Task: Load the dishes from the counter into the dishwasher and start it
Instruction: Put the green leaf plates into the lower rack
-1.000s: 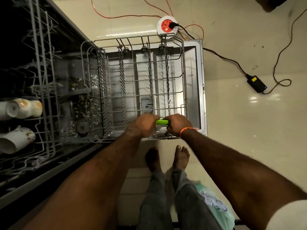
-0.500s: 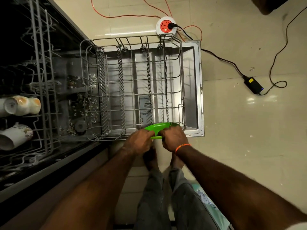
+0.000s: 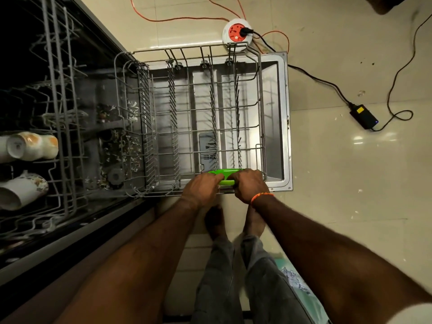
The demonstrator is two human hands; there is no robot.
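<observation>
A green plate (image 3: 225, 176) stands on edge at the near end of the pulled-out lower wire rack (image 3: 149, 127), which rests over the open dishwasher door (image 3: 281, 118). My left hand (image 3: 202, 187) grips the plate's left side and my right hand (image 3: 249, 184) grips its right side; most of the plate is hidden behind them. The rest of the lower rack holds nothing. Two white patterned cups (image 3: 30, 146) (image 3: 22, 189) lie on their sides in the upper rack (image 3: 58, 113) at the left.
A round red-and-white extension socket (image 3: 237, 31) with orange and black cables lies on the tiled floor past the door. A black power adapter (image 3: 363, 116) sits to the right. My bare feet (image 3: 216, 220) stand just before the rack. A pale bag (image 3: 297, 284) lies lower right.
Both hands have carried the green plate slightly forward and down into the near end of the lower rack. It shows less of its face now than half a second ago.
</observation>
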